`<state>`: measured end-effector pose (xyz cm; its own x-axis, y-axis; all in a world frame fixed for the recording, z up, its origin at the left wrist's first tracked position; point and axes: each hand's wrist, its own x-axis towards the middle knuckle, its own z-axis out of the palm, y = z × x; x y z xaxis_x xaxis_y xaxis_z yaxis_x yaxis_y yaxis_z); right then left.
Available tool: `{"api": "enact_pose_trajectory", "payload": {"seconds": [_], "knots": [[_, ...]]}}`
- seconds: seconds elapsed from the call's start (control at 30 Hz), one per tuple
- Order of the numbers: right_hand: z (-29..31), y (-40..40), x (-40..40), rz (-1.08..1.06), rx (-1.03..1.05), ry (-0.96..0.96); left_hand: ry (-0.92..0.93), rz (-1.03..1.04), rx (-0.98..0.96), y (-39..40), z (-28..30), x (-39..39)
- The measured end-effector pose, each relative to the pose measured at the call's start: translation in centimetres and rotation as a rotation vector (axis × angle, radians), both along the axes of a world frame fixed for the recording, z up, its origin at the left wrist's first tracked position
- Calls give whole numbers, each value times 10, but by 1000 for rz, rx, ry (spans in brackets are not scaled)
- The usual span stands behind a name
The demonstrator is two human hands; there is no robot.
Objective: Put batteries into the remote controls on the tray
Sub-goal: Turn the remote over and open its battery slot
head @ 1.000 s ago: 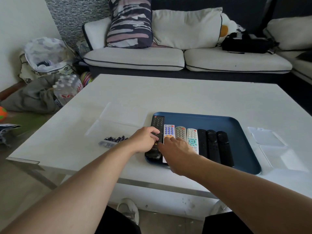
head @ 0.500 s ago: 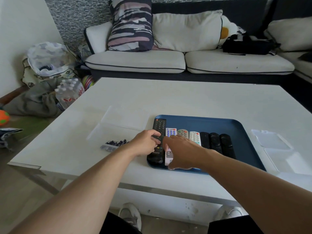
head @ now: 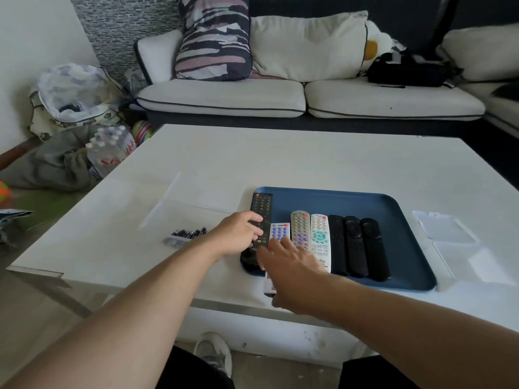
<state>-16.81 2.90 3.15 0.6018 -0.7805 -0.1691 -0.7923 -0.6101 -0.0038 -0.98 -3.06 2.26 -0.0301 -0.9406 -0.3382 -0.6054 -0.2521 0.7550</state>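
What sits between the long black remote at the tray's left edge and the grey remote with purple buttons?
Head view: one small white remote with blue buttons, partly under the right hand, lies between the long black remote and the grey remote.

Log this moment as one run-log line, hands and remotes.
left hand: grips black remote | right hand: on white remote overhanging tray | batteries: untouched on table

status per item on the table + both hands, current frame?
left hand: grips long black remote
long black remote: flat on tray, left end
right hand: on white remote
white remote: near end overhangs tray
blue tray: flat on table
batteries: loose row, left of tray
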Motion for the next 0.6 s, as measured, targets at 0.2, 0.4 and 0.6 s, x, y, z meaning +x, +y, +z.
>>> {"api": "enact_pose_trajectory", "payload": {"seconds": [0.2, 0.4, 0.6], "knots": [[1, 18, 9, -11, -77, 10, 30, -17, 11, 3, 3, -2], [41, 5, -1, -101, -134, -217, 97, -32, 79, 3, 5, 3], [90, -19, -42, -427, -15, -848, 362, 160, -92, 7, 18, -2]]}}
